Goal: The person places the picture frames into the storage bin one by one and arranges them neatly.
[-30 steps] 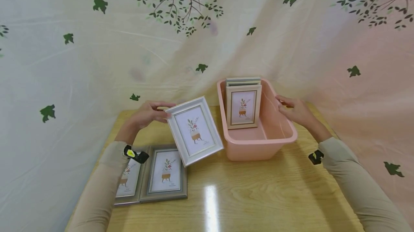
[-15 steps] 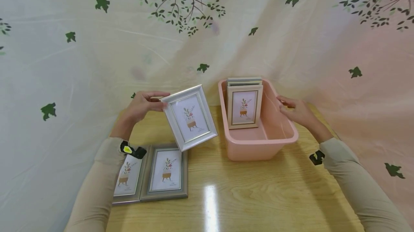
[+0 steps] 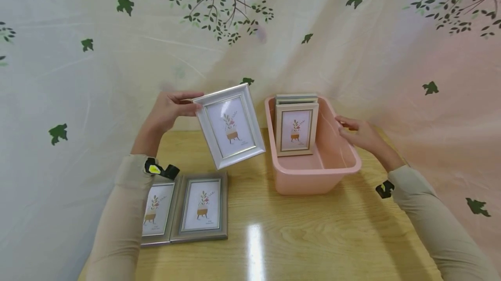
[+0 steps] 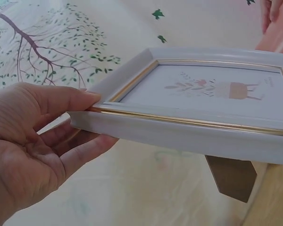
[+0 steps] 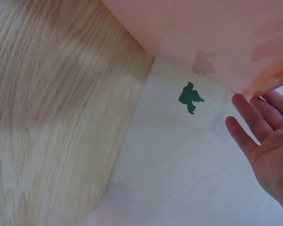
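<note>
You'd just lifted the white frame [image 3: 230, 125] higher, L of pink bin [image 3: 309, 184] & clear of grey frames [image 3: 202, 206], so it hung free outside; L hand [image 3: 167, 109] pinched its corner, R hand [image 3: 363, 134] bin rim [image 3: 317, 171].

White picture frame [image 3: 230, 126] aloft, and pink open-topped bin [image 3: 313, 184].
From my remote view, the gilt-lined frame tilts sideways, plant print [image 3: 232, 129] facing me, beside the upright bin.

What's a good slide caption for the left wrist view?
A left hand pinches a white, gold-trimmed picture frame by one corner before a tree-print backdrop.
</note>
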`<move>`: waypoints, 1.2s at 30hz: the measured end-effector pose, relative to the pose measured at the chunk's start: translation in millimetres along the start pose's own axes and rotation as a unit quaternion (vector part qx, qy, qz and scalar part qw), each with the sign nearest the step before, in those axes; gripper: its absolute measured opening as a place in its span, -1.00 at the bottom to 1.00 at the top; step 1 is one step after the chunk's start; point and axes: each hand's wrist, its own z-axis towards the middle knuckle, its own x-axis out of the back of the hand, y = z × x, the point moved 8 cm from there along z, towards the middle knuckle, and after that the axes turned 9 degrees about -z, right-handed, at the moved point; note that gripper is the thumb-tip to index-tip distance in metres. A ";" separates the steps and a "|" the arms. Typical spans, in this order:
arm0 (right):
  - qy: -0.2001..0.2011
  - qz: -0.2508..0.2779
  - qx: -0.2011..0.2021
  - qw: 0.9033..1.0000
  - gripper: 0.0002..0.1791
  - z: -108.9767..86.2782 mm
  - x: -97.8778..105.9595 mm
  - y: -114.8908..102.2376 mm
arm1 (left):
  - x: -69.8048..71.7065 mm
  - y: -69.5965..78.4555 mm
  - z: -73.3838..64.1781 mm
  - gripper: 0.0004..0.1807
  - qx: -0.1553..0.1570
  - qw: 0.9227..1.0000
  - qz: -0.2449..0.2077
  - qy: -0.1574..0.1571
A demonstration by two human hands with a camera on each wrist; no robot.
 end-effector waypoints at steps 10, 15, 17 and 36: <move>-0.005 0.003 0.005 1.000 -0.38 0.3 2.8 0.4 | -9.9 23.0 11.5 -0.70 -0.012 1.000 0.020 0.021; -0.006 -0.002 -0.002 1.000 -0.38 0.8 2.2 2.3 | -18.1 32.5 18.5 -0.68 -0.012 0.999 0.031 0.031; -0.005 -0.002 -0.008 1.000 -0.38 0.7 1.7 3.0 | -22.4 37.9 21.1 -0.67 -0.017 0.999 0.035 0.032; 0.008 0.004 0.002 1.000 -0.40 -1.2 0.9 2.2 | -83.6 73.7 44.5 -0.68 -0.094 0.995 -0.041 0.013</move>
